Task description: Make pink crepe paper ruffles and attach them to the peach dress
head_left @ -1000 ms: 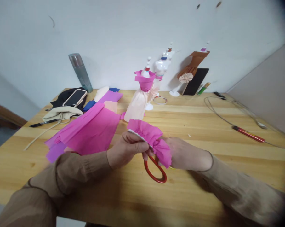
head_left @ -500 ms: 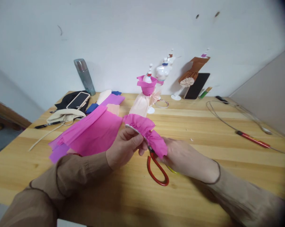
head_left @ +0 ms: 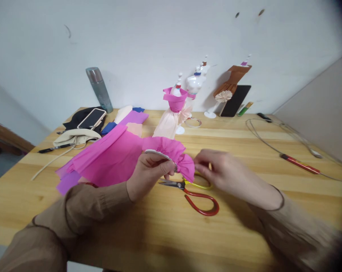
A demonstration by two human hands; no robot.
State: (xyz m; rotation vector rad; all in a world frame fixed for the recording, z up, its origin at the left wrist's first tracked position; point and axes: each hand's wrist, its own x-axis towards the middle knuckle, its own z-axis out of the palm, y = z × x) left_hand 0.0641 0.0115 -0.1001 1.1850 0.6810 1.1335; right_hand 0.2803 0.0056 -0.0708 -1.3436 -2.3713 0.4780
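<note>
A gathered strip of pink crepe paper [head_left: 171, 147], with a pale band along its lower edge, is pinched between the thumb and fingers of my left hand [head_left: 153, 170]. At the strip's right end, my right hand [head_left: 222, 170] has its fingers curled and closed on the ruffled edge; the exact contact is partly hidden. Just below both hands lie scissors [head_left: 180, 184] with one red and one yellow handle, blades pointing left. Behind the strip stands a small white dress form [head_left: 178, 90] in a pink top and pale peach skirt.
Pink crepe sheets [head_left: 111, 158] spread on the left, beside a phone [head_left: 91, 118], a cream pouch [head_left: 77, 138] and a flask [head_left: 99, 90]. More dress forms, one in a brown dress [head_left: 233, 81], stand near the wall. A red tool [head_left: 299, 164] with its cable lies right.
The scissors, earlier by my right hand with the handle hanging lower, now lie turned on the table. My right hand has shifted up to the right end of the pink strip, which fans out more.
</note>
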